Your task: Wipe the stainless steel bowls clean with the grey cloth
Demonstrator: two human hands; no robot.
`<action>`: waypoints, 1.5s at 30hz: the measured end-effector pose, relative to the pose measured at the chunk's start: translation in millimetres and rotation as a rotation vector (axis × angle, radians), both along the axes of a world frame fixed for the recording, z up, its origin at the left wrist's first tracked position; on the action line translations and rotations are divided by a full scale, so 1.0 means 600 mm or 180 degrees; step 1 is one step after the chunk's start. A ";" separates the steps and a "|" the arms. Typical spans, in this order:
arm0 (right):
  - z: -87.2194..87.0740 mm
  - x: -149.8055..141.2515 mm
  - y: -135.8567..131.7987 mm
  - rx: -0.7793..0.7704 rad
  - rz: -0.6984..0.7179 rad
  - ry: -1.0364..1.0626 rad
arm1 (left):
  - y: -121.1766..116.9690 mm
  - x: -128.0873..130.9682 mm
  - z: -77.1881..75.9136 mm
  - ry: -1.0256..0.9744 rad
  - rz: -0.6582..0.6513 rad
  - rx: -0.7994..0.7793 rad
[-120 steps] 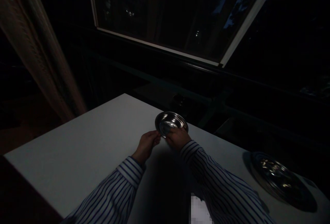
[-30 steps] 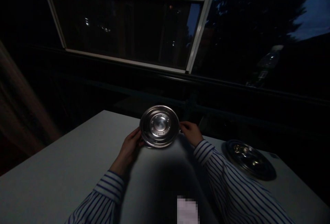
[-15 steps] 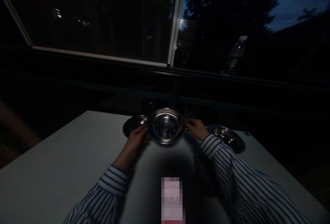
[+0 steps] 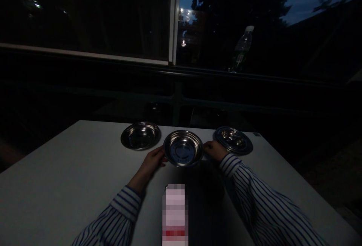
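Between my hands is a shiny metal bowl (image 4: 183, 151), its inside turned toward me. My left hand (image 4: 152, 160) grips its left rim, and my right hand (image 4: 215, 150) pinches the opposite rim. Whether the bowl touches the table I cannot tell. A second metal bowl (image 4: 140, 136) rests on the white table (image 4: 93, 170), behind and left of the held one. To the right, just beyond my right hand, lies a round metal dish (image 4: 233, 140) with shiny shapes in it, too dim to make out.
A pixelated pinkish upright patch (image 4: 175, 212) covers something at the near middle. Beyond the table's far edge, a clear bottle with a white cap (image 4: 243, 48) stands by the dark window. Dim shapes lie in the shadow below the sill.
The held bowl has come lower and nearer, so the left bowl shows whole and the right dish is less covered by my sleeve. My view has also shifted to the right.
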State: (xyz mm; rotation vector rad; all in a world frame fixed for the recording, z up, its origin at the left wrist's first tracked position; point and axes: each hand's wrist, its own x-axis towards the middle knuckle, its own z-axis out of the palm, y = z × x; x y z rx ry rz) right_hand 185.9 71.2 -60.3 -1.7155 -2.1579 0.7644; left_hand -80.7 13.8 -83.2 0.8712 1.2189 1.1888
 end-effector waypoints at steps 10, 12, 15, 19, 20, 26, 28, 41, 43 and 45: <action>-0.025 0.011 -0.001 0.0032 0.0062 -0.0146 | 0.001 0.013 -0.017 0.0078 -0.0025 -0.0103; -0.019 0.017 -0.007 0.0119 0.0074 -0.0168 | 0.000 0.016 -0.017 0.0035 -0.0050 -0.0095; -0.013 0.036 -0.025 0.0267 0.0104 -0.0203 | -0.002 0.019 -0.016 -0.0021 -0.0048 -0.0064; -0.023 0.067 -0.057 0.0354 0.0225 -0.0252 | -0.002 0.020 -0.015 0.0012 -0.0001 -0.0023; -0.029 0.074 -0.063 0.0352 0.0250 -0.0271 | -0.002 0.020 -0.014 0.0046 0.0025 -0.0011; -0.050 0.088 -0.076 0.0282 0.0385 -0.0364 | -0.007 0.018 0.005 0.0412 0.0341 0.0126; -0.047 0.089 -0.077 0.0295 0.0395 -0.0326 | -0.009 0.016 0.017 0.0610 0.0499 0.0232; 0.106 0.071 -0.113 0.0866 0.0814 0.0710 | -0.026 0.128 0.115 0.0752 -0.0579 0.1192; 0.126 0.053 -0.111 0.0996 0.0927 0.0777 | -0.018 0.142 0.127 0.0466 -0.0876 0.1187; 0.137 0.035 -0.106 0.1151 0.0982 0.0836 | -0.009 0.147 0.135 0.0145 -0.1059 0.0962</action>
